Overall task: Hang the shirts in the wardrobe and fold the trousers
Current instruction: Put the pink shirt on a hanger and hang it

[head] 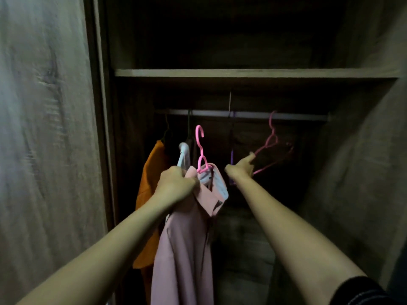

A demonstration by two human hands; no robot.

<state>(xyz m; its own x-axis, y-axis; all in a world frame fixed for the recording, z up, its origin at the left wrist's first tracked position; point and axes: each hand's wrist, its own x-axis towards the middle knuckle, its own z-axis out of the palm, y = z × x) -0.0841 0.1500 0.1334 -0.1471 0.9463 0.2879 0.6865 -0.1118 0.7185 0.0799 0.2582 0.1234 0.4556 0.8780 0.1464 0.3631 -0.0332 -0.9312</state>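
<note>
Head view, step in hand: hanging the shirt on the rail. The left hand (176,183) is clenched around the collar area of the pink shirt (182,249), which hangs down from the fist in front of the open wardrobe, not yet on the rail. A pink hanger (200,148) sits in the collar with its hook free and upright above the fist. A white hanger (184,154) also sticks up out of the same grip.

The right hand (240,170) reaches further in, its index finger stretched against an empty hanger (272,137) that hangs on the rail (297,116). Blur hides whether the other fingers hold anything. A purple hanger (231,157) hangs just behind this hand, and an orange garment (152,172) hangs at the left end of the rail. A shelf (264,73) runs above the rail, and the wardrobe door (44,128) stands at the left.

To do the step well, the empty hanger probably needs pushing rightward to clear a gap on the rail. The shirt should then be lifted until the free hook passes over the rail between the orange garment and the purple hanger. The hook must stay clear of the white hanger, which could snag. The collar should be let go only once the hook bears the weight.
</note>
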